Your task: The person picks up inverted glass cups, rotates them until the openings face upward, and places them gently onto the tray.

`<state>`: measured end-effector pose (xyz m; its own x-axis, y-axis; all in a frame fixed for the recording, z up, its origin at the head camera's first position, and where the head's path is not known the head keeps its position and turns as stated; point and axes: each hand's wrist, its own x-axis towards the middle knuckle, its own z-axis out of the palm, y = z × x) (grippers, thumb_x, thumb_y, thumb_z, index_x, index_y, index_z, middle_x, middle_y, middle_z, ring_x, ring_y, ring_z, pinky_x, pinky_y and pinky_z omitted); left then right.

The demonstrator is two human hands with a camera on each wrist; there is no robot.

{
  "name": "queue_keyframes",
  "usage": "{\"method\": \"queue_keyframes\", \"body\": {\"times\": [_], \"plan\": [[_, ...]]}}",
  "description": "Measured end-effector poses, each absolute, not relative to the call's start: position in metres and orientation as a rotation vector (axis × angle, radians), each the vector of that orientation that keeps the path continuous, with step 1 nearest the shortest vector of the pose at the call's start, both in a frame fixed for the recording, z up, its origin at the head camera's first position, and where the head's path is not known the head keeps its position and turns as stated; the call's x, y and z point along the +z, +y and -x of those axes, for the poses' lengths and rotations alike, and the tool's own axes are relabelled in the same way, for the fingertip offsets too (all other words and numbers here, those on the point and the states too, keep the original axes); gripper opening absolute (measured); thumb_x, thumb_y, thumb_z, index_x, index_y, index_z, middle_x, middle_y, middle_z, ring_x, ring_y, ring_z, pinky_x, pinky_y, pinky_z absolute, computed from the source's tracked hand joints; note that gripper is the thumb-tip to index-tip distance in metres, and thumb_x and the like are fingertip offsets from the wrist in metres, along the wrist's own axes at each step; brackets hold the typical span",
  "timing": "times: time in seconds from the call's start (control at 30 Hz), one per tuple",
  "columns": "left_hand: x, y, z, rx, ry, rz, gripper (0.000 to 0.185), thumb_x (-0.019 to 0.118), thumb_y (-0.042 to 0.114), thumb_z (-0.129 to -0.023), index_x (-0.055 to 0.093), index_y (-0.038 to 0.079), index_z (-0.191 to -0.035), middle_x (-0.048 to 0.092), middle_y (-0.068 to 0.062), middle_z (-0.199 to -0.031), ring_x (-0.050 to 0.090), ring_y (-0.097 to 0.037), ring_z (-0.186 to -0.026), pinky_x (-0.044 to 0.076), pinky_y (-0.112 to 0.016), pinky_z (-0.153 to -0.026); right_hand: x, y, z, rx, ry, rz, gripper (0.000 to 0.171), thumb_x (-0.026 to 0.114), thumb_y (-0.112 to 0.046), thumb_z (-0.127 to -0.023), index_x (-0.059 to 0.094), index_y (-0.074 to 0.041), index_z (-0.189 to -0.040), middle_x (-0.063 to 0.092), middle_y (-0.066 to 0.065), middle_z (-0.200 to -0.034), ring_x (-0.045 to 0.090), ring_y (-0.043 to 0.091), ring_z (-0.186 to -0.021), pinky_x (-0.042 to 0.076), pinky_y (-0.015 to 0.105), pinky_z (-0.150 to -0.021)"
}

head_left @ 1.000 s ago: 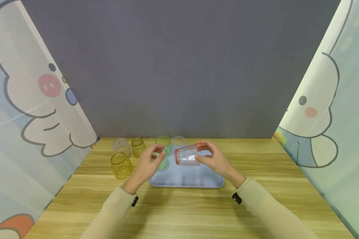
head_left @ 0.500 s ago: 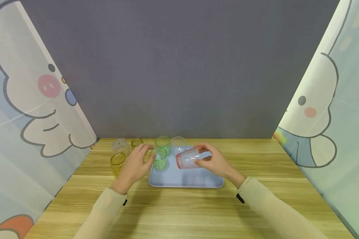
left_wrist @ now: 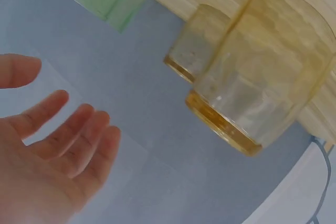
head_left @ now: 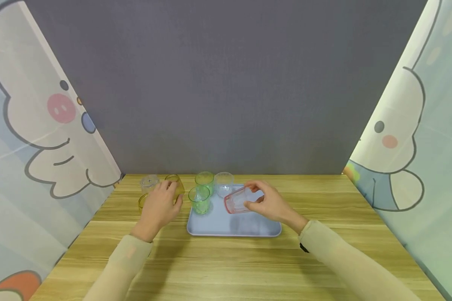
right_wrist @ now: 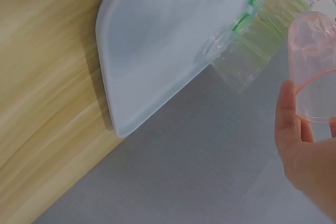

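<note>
My right hand (head_left: pixel 268 204) grips a pink-rimmed clear cup (head_left: pixel 236 200), tilted on its side a little above the light blue tray (head_left: pixel 248 229). In the right wrist view the pink cup (right_wrist: pixel 315 61) shows at the fingertips of that hand (right_wrist: pixel 304 156). My left hand (head_left: pixel 160 205) hovers to the left of the tray over two yellow cups (head_left: pixel 176 184), fingers spread and holding nothing. In the left wrist view the left hand (left_wrist: pixel 52 145) is open, apart from the near yellow cup (left_wrist: pixel 262 82). Two green cups (head_left: pixel 199 200) and a clear cup (head_left: pixel 224 184) stand on the tray's far left part.
A clear cup (head_left: pixel 149 182) stands on the wooden table (head_left: pixel 226 263) at the far left, beside the yellow ones. A grey wall closes the back, and cartoon-printed panels (head_left: pixel 41 125) close both sides.
My left hand let go of the green cup, which now stands on the tray, and moved left over the yellow cups. The right hand lowered the pink cup slightly.
</note>
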<state>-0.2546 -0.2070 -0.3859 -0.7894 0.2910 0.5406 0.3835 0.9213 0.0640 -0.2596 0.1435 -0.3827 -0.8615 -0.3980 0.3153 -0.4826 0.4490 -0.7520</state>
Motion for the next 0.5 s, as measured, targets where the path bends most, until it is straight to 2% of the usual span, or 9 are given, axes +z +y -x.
{"method": "queue_keyframes", "body": {"times": [0.1,0.27,0.5], "plan": [[-0.385,-0.211,0.255,-0.199,-2.560,0.428,0.032,0.069,0.016,-0.091,0.065,-0.005,-0.114,0.063,-0.021,-0.105,0.059,-0.040,-0.090,0.052,-0.054,-0.075,-0.381,0.142,0.260,1.347,-2.622,-0.768,0.051,0.077,-0.023,-0.087,0.061,-0.013,-0.134,0.056,0.006,-0.123,0.053,0.025,-0.114,0.056,0.035,-0.082],[-0.385,-0.219,0.257,-0.168,-2.588,0.362,0.030,0.066,0.019,-0.092,0.064,-0.005,-0.109,0.062,-0.023,-0.105,0.059,-0.045,-0.099,0.051,-0.061,-0.078,-0.380,0.140,0.260,1.286,-2.655,-0.730,0.051,0.076,-0.024,-0.086,0.062,-0.014,-0.133,0.056,0.005,-0.124,0.052,0.025,-0.114,0.056,0.033,-0.080],[-0.383,-0.232,0.262,-0.147,-2.642,0.322,0.029,0.065,0.019,-0.092,0.063,-0.006,-0.107,0.060,-0.022,-0.102,0.059,-0.045,-0.097,0.051,-0.061,-0.079,-0.378,0.140,0.262,1.160,-2.673,-0.726,0.052,0.075,-0.026,-0.083,0.063,-0.012,-0.132,0.056,0.004,-0.121,0.051,0.022,-0.111,0.054,0.033,-0.080]]}}
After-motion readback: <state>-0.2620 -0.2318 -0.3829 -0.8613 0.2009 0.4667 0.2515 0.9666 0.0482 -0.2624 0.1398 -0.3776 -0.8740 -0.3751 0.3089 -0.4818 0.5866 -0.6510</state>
